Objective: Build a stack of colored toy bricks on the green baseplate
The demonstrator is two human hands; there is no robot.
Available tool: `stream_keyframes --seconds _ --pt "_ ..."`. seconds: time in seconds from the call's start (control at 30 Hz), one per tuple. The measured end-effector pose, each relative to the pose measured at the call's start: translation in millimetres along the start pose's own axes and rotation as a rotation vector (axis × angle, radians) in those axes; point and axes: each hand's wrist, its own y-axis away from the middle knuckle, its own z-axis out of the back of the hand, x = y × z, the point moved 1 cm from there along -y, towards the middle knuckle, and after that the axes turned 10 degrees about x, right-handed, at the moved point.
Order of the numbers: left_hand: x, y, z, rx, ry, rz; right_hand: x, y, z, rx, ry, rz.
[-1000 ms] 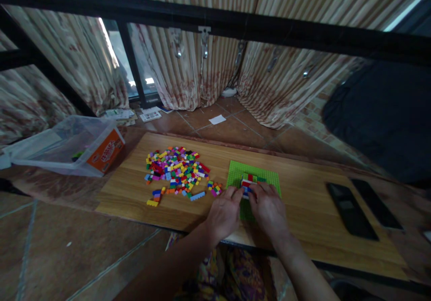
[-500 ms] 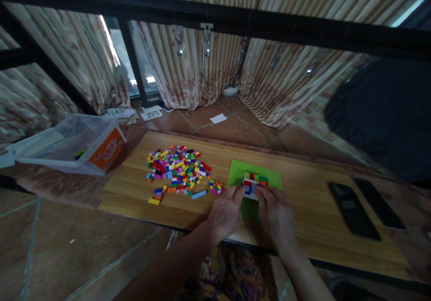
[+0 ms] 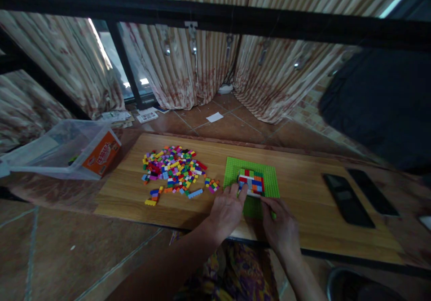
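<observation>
A low block of mixed-colour toy bricks [image 3: 255, 183] sits on a green studded baseplate [image 3: 232, 168]. My left hand [image 3: 227, 207] reaches over the plate's left part, its fingertips gripping the block's front-left corner. At the front-right corner of the block, my right hand [image 3: 282, 223] has thumb and forefinger pinched together. Whatever lies between them is too small to make out. A bit of green shows by the right fingers. Both hands cover parts of the plate's front.
Left of the plate lies a pile of loose bricks [image 3: 175, 168] on the wooden board [image 3: 303, 184]. Two dark phone-like slabs, one nearer [image 3: 348, 200], rest at the right. A clear plastic bin [image 3: 63, 146] stands at the left. A black rail [image 3: 215, 18] crosses above.
My right hand has slid off the block's top toward its front-right corner, uncovering more bricks. My left hand stays at the left side. The view has shifted slightly.
</observation>
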Motion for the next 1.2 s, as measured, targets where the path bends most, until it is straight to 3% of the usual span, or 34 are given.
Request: stream_keyframes --seconds 0.33,0.53,0.63,0.77,0.93,1.07,1.2 --pt "-7.4 -4.6 11.2 0.029 -0.051 0.005 2.7 24.7 -4.1 0.09 -0.076 -0.033" --pt "-4.9 0.0 25.7 0.074 0.057 0.036 13.1 35.5 0.6 0.118 -0.131 0.003" --pt "4.6 20.1 25.6 0.021 0.189 0.037 16.2 45.4 -0.1 0.148 -0.161 0.023" --pt "27.5 66.2 11.0 -0.077 0.314 0.064 16.4 58.8 -4.1 0.147 -0.168 0.046" --pt "61.2 118.5 -5.3 -0.219 0.356 0.231 18.5 59.9 -12.4 0.184 -0.18 0.073" --pt "80.3 134.0 -7.6 -0.291 0.377 0.313 40.0 46.0 -24.8 0.26 -0.219 0.138" --pt "87.4 129.7 -6.1 -0.287 0.395 0.354 79.8 20.5 -45.7 0.33 -0.211 0.27"
